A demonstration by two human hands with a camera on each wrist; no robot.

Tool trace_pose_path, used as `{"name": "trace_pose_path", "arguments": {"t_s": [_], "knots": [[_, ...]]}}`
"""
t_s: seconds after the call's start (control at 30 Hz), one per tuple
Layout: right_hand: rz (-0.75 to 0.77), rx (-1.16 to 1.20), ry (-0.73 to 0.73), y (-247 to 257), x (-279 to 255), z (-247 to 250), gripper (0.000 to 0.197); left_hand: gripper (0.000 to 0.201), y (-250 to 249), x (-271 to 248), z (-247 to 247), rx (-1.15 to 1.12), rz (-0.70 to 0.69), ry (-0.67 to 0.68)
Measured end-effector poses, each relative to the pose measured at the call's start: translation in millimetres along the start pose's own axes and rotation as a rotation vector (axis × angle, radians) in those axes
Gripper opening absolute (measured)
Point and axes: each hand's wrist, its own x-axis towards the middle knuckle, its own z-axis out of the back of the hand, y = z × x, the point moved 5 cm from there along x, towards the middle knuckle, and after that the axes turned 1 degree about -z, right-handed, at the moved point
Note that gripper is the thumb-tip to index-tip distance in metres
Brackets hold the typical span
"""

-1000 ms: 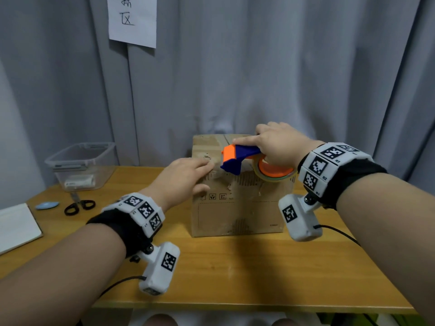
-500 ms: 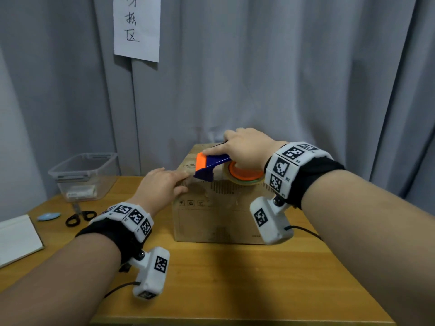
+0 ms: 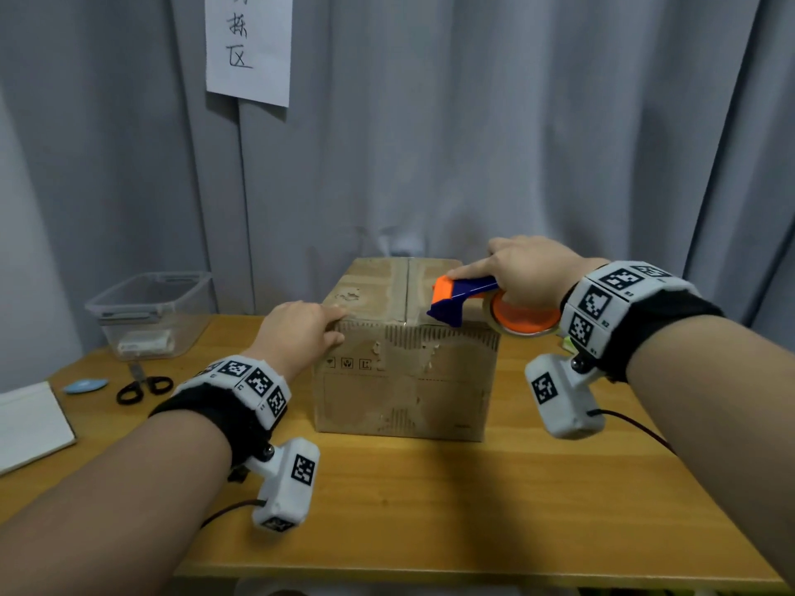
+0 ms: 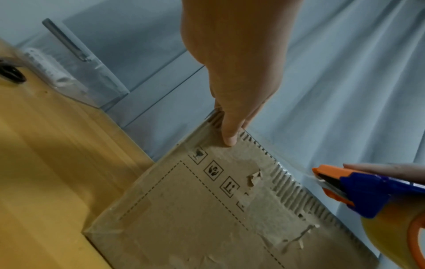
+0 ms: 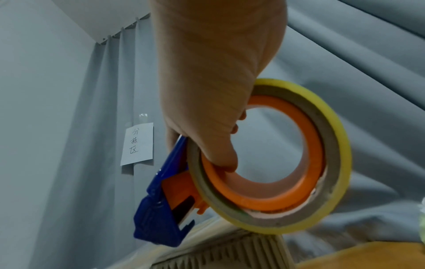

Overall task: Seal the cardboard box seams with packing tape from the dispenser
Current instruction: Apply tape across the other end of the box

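Note:
A worn cardboard box (image 3: 404, 380) stands mid-table, its top centre seam under old tape. My left hand (image 3: 301, 333) rests on its front-left top corner, fingers lying on top and the thumb (image 4: 227, 134) pressed flat on the front face (image 4: 195, 218). My right hand (image 3: 529, 273) grips the blue-and-orange tape dispenser (image 3: 464, 298) above the box's front-right top edge, fingers hooked through the orange core (image 5: 264, 196) of the yellowish roll (image 5: 333, 145). The blue cutter (image 5: 158, 218) points down at the box edge (image 5: 220, 254). A glossy clear strip seems to run along that edge from the cutter.
On the left of the wooden table (image 3: 430, 509) are a clear plastic bin (image 3: 150, 311), black scissors (image 3: 144, 387), a small blue oval object (image 3: 85, 386) and a white pad (image 3: 30, 423). A grey curtain with a paper sign (image 3: 249, 45) hangs close behind the box.
My right hand has carried the dispenser rightward along the box's front top edge, from left of centre to the right part. The left hand has stayed on the left corner.

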Motion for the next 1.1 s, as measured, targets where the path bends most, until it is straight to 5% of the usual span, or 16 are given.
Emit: {"name": "trace_pose_path", "arguments": {"t_s": [0.47,0.73,1.1], "knots": [[0.002,-0.012,0.043,5,4,-15,0.062,0.032,-24,3,11,0.167,-0.090,0.049],[-0.018,0.003,0.019,6,2,-16,0.058,0.056,-80,32,-7,0.037,-0.213,0.147],[0.028,0.094,-0.056,41,10,6,0.052,0.048,-30,26,1,-0.043,-0.094,0.143]]}}
